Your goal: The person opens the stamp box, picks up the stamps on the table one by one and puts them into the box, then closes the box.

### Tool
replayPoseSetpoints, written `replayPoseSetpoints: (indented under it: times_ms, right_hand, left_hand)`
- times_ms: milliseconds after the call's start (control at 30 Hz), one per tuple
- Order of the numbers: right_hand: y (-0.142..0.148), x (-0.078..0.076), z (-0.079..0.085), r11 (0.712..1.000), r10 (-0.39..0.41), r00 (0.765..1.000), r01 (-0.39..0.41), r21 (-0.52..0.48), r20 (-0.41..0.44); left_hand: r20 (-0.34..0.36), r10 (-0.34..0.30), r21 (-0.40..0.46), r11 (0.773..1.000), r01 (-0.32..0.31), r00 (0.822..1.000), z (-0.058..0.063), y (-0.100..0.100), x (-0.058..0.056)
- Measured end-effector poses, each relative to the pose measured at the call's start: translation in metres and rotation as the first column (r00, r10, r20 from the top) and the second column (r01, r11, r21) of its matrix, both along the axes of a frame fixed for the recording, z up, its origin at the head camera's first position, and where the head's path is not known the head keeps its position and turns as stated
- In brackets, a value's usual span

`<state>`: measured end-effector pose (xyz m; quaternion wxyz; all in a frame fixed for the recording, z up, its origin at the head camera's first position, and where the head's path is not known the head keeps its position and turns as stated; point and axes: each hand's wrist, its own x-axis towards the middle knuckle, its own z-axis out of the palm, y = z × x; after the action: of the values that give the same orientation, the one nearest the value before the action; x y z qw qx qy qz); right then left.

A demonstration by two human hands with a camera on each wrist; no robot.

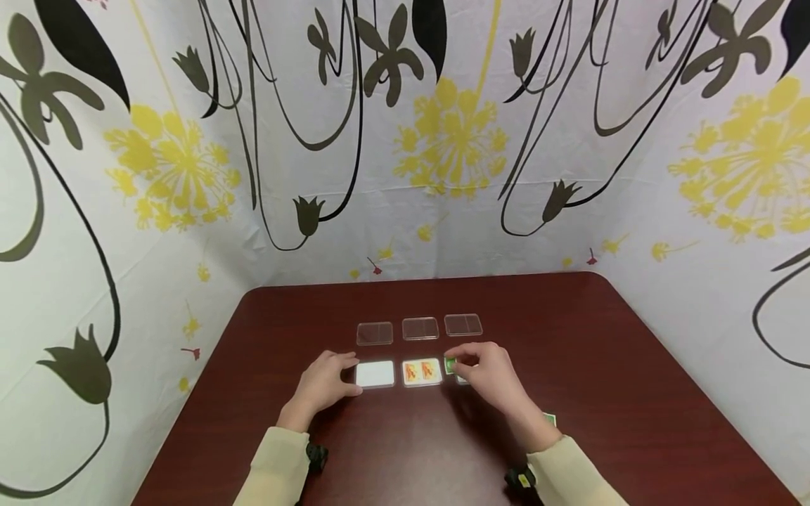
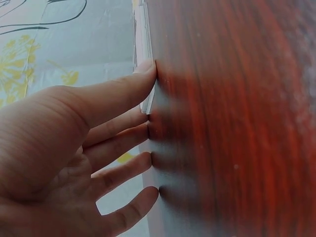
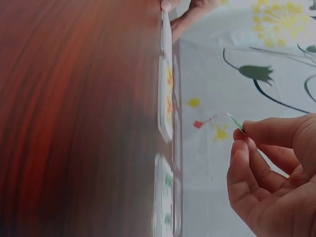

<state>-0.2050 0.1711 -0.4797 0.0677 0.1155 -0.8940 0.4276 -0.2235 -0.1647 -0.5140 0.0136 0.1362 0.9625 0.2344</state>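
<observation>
My left hand (image 1: 325, 381) rests at the left end of a flat clear-edged case with a plain white face (image 1: 375, 374). Its thumb touches the near corner, and the fingers, fairly straight, rest on the table in the left wrist view. Between thumb and index finger, my right hand (image 1: 491, 374) pinches a small thin green-and-white card (image 3: 236, 121), raised off the table. Below that hand lies a case with green pictures (image 3: 168, 197), partly hidden by the hand in the head view. The middle case (image 1: 422, 372) shows two orange pictures side by side.
Behind the cases, three clear empty plastic covers (image 1: 420, 328) lie in a row. Another green-edged card (image 1: 550, 419) shows beside my right wrist. All lie on a dark red-brown wooden table (image 1: 405, 450), with a flower-patterned white curtain (image 1: 436, 232) around its far sides.
</observation>
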Motion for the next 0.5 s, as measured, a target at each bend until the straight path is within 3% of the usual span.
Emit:
replayPoseSetpoints:
  times_ms: [500]
  right_hand:
    - [-0.058, -0.022, -0.005, 0.996, 0.084, 0.996, -0.083, -0.026, 0.027]
  left_hand:
    - [-0.003, 0.012, -0.006, 1.0, -0.012, 1.0, -0.002, 0.002, 0.0]
